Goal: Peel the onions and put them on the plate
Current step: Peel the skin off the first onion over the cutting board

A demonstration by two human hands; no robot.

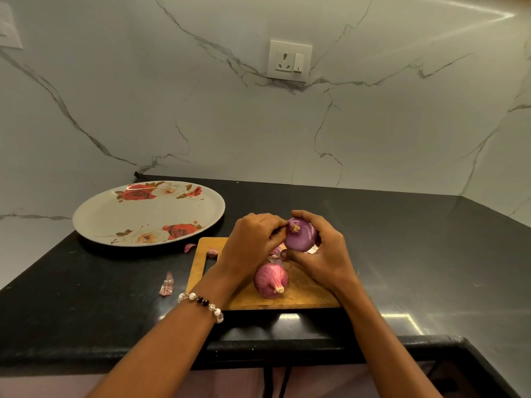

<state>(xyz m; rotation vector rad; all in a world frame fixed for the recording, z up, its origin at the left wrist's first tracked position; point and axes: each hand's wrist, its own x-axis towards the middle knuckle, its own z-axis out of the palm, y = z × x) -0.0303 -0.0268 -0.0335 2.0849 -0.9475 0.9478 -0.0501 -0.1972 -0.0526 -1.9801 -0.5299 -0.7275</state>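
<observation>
1. Marble walls back my black stone worktop (402,254); the round white rose-patterned plate (120,219) lies far left, bare of onions.
2. My right hand (321,254) cups the smooth purple half-peeled onion (301,239) above the wooden chopping board (301,297), fingers curled close round it.
3. My left hand (253,239) pinches at its dry tip, probably stripping skin.
4. I'd pull gently downward, turning the bulb.
5. A second, unpeeled pink onion (270,280) waits on the board.
</observation>
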